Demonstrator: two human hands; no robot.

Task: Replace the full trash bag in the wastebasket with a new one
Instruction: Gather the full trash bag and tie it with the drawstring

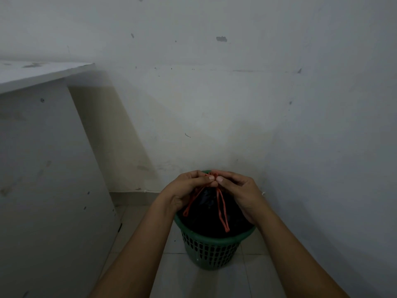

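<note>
Orange cord (219, 203), thin and slightly twisted, is pinched between the fingertips of both hands, which meet just above the middle of the picture's lower half. The left hand (189, 190) grips it from nine o'clock and the right hand (238, 192) from three o'clock, thumbs nearly touching, fingers curled round a small bunched knot. Two loops of the cord hang down from the pinch, one toward seven o'clock, the longer one toward six o'clock.

Below the hands lies the black trash bag (206, 214), glossy and crumpled, its top gathered up to the knot. It sits inside the green wastebasket (209, 248), a round plastic bin with a smooth rolled rim and a lattice wall of small square holes; the forearms cross in front of the rim at either side.

The bin stands on a pale tiled floor (193, 280), close against a white wall (236, 104) at twelve o'clock that is scuffed and chipped. At nine o'clock stands a white desk (43, 147), its flat side panel dotted with marks, its top edge jutting toward the wall.
</note>
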